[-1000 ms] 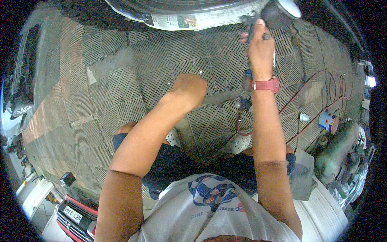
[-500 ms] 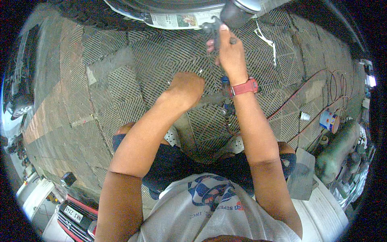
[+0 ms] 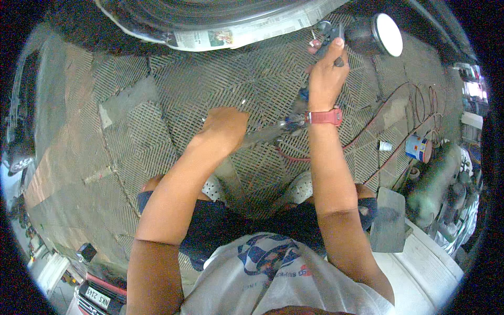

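My right hand (image 3: 328,79), with a red watch on its wrist, is closed around a spray gun (image 3: 329,39). The gun's dark cup (image 3: 362,38) has a round white end and tilts to the right. Blue fittings (image 3: 293,124) hang below the gun near the wrist. Beyond the hands curves a dark glossy car part (image 3: 210,21), its lower edge lined with newspaper (image 3: 252,34); the gun is at its right end. My left hand (image 3: 223,127) makes a fist over the floor, apart from the gun. Small white bits show on either side, and its fingers are mostly hidden.
Ribbed mats (image 3: 210,73) cover the floor. A red hose (image 3: 362,134) runs right, towards coils. At the right are a white cup (image 3: 385,146), a paint can (image 3: 418,148) and a green tank (image 3: 433,181). A red car front (image 3: 102,286) stands lower left.
The spray gun has moved right in my right hand, and its cup's white end now faces the view. My left fist has shifted slightly left and nearer. The whole view has turned somewhat.
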`<action>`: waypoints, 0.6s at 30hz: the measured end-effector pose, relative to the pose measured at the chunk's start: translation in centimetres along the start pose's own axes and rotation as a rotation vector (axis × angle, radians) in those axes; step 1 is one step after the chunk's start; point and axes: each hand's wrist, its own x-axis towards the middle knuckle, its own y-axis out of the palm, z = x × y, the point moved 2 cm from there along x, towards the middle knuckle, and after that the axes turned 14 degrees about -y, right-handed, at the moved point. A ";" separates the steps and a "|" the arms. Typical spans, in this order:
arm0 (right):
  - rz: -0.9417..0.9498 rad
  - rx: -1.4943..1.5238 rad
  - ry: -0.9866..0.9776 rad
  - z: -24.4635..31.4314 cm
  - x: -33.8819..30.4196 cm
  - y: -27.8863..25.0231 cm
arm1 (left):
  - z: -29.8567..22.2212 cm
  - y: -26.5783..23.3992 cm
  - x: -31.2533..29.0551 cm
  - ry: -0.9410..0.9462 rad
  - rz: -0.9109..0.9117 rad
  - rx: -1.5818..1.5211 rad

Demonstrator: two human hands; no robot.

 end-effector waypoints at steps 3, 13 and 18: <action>-0.044 0.166 0.163 0.5 -1.3 1.1 | -0.1 -0.5 0.8 -0.029 0.081 0.050; -0.234 0.356 0.302 0.8 1.5 2.3 | 1.7 -2.5 -0.8 -0.009 -0.043 0.073; -0.282 0.493 0.122 4.2 5.1 1.6 | 2.4 -4.1 -1.0 -0.066 -0.006 0.108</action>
